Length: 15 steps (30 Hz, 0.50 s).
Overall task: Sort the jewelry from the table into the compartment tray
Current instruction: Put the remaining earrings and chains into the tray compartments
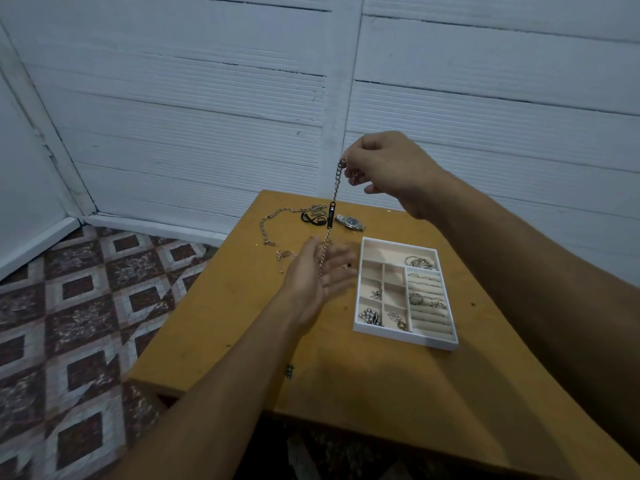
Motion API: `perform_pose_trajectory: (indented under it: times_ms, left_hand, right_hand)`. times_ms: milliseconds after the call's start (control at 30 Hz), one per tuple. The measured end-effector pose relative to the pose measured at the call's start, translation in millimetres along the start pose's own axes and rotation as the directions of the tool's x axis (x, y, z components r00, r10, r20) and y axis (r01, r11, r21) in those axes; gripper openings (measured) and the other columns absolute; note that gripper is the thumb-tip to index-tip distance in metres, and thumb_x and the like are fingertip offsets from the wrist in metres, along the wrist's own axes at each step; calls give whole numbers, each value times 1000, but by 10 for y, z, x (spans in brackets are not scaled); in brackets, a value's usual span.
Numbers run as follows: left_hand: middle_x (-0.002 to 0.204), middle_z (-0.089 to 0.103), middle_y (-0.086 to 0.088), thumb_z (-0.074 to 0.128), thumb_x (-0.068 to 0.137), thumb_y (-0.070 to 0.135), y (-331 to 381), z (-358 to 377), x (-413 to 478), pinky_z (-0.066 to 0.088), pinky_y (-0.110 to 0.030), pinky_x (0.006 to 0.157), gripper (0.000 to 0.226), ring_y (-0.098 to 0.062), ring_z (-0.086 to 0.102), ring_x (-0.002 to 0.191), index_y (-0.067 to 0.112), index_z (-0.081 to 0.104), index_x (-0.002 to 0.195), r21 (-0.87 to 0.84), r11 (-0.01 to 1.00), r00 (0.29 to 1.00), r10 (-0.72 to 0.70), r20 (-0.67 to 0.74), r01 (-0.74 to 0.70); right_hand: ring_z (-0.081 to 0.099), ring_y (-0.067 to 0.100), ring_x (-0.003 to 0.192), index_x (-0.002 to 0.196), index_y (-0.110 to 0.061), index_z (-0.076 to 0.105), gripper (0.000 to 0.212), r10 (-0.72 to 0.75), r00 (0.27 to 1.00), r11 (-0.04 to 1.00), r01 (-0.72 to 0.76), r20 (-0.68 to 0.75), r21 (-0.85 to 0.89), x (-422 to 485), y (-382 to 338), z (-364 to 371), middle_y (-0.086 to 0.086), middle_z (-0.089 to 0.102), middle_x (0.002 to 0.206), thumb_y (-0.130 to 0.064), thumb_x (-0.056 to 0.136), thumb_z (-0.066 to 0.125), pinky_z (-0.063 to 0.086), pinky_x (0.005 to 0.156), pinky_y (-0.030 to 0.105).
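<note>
My right hand [391, 168] is raised above the table and pinches the top end of a silver chain bracelet with a black bar [331, 215]. The chain hangs straight down, and its lower end touches the palm of my left hand [317, 275], which lies open underneath with fingers spread. To the right stands the white compartment tray [401, 337], holding rings on its padded rolls and small pieces in several of its compartments. On the table beyond lie a long silver chain [268, 225], a wristwatch [350, 222], a black piece [310, 218] and small bits [284, 255].
The wooden table [346, 382] has its left edge close to my left forearm, with patterned floor tiles [79, 323] below. A white slatted wall [207, 116] stands just behind the table's far edge.
</note>
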<state>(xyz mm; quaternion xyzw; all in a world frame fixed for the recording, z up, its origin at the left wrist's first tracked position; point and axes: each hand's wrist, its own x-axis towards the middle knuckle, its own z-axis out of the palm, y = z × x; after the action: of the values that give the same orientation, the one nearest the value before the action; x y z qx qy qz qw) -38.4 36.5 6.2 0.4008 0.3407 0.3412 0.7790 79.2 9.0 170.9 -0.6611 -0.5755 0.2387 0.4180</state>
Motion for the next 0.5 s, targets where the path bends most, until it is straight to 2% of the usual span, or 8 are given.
perform_pose_trajectory:
  times_ms: [100,167,233,333,433,500]
  left_hand:
    - [102,73,-11,27,101,48,-86,51,-104,52,-39,80,56,-25,68,84,7,66,107,-27,999,999,-27,33,28]
    - [100,73,-12,30,101,46,-113,57,-171,52,-37,77,53,-25,68,82,7,65,106,-100,993,997,-50,60,55]
    - [100,72,-15,32,101,45,-123,70,-237,55,-36,77,53,-26,68,85,4,63,110,-226,969,992,-77,103,98]
    - [111,68,-23,33,101,44,-119,108,-314,57,-37,84,58,-30,69,94,-5,58,119,-363,919,983,-106,148,154]
    - [116,65,-28,35,101,39,-104,134,-344,56,-39,87,56,-34,68,98,-9,55,122,-486,856,983,-126,131,174]
    - [115,65,-29,36,102,33,-97,126,-350,57,-40,84,52,-34,69,96,-10,54,122,-533,829,986,-140,96,169]
  right_hand:
    - [61,12,76,88,-14,67,16,3,1000,1000,-3,-16,-8,-50,-40,-52,-1,65,82,-18,92,53,45,66,25]
    - [61,11,76,86,-15,67,16,-4,1000,1000,3,-21,-22,-78,-72,-64,-1,65,81,-18,92,52,45,64,23]
    - [61,11,75,85,-15,67,17,-14,1000,999,13,-22,-42,-106,-107,-65,-2,65,81,-18,92,52,44,62,21]
    - [60,8,73,89,-13,68,17,-24,999,998,22,-27,-62,-148,-148,-65,-2,65,81,-18,93,52,42,55,15]
    - [59,7,72,91,-10,68,17,-31,999,996,27,-38,-80,-197,-158,-61,-2,65,81,-17,93,52,40,52,11]
    - [59,7,72,91,-8,69,18,-33,999,994,30,-25,-105,-247,-138,-42,-2,65,80,-17,92,53,41,54,14]
